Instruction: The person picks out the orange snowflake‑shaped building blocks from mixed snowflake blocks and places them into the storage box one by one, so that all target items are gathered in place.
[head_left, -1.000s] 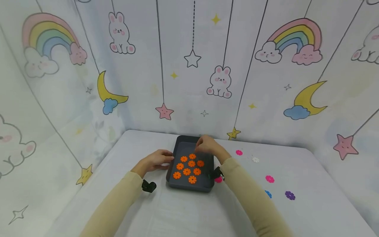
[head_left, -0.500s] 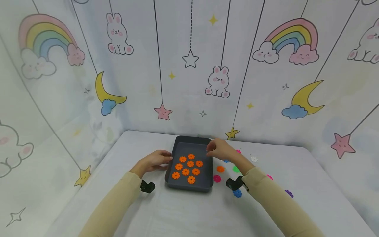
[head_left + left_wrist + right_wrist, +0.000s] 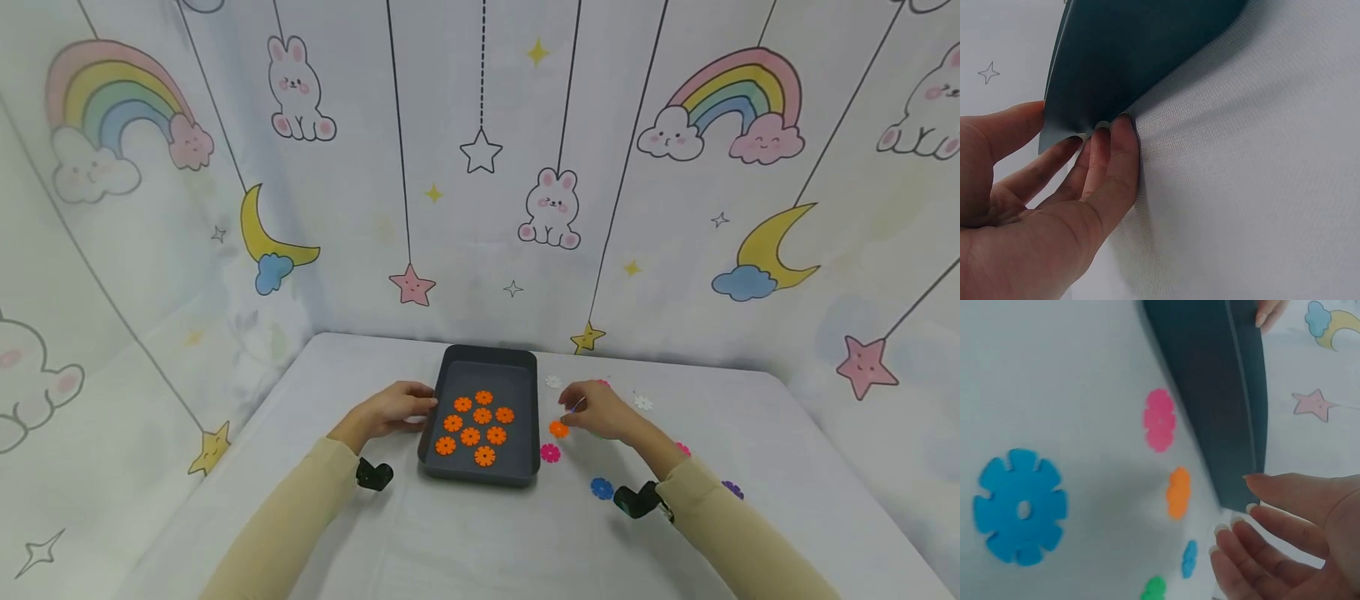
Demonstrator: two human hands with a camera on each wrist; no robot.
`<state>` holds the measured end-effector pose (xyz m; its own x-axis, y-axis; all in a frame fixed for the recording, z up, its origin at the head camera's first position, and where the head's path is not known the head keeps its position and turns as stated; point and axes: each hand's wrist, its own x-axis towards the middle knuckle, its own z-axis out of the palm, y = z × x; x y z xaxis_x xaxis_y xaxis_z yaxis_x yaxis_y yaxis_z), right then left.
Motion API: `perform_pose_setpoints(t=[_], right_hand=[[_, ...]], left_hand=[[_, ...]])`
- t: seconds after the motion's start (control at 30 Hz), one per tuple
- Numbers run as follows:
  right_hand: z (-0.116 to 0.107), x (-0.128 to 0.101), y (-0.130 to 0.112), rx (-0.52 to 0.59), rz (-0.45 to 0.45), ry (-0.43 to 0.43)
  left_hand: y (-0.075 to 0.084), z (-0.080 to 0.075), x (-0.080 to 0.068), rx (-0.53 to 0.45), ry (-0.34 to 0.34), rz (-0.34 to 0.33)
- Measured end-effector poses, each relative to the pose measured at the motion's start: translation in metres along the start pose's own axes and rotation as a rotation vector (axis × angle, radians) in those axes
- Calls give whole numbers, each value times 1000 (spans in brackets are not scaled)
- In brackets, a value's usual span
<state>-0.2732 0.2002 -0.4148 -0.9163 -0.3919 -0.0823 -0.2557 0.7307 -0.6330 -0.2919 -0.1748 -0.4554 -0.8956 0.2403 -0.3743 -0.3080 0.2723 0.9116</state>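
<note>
A dark grey baking tray [image 3: 480,478] holds several orange flower-shaped discs [image 3: 470,436]. At its left side my left hand [image 3: 390,408] touches the outer wall; in the left wrist view the thumb tip lies at the rim and the other fingertips lower down. My right hand [image 3: 609,412] is to the right of the tray, low over the table, its fingers loosely bent with nothing between them. Close by its fingertips lies another orange disc [image 3: 558,429]. The right wrist view has the thumb and fingers apart, overlapping the end of the tray.
On the white table around the right hand lie a pink disc [image 3: 551,452], a blue disc [image 3: 602,488], a white disc [image 3: 642,402] and a purple disc [image 3: 733,490]. A green disc [image 3: 1154,589] is partly cut off in the right wrist view. A patterned curtain [image 3: 480,208] rises behind.
My right hand has moved from over the tray to the right, across its rim, and down toward the loose discs. The left hand has stayed at the tray's left side.
</note>
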Motion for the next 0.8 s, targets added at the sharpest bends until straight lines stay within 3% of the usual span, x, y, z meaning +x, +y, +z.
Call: perform_pose_setpoints(t=[0.37, 0.8], right_hand=[[14, -5, 26, 26, 45, 15], [26, 6, 34, 8, 56, 14]], left_hand=[[1, 0, -1, 1, -3, 6], [1, 0, -1, 7, 6, -6]])
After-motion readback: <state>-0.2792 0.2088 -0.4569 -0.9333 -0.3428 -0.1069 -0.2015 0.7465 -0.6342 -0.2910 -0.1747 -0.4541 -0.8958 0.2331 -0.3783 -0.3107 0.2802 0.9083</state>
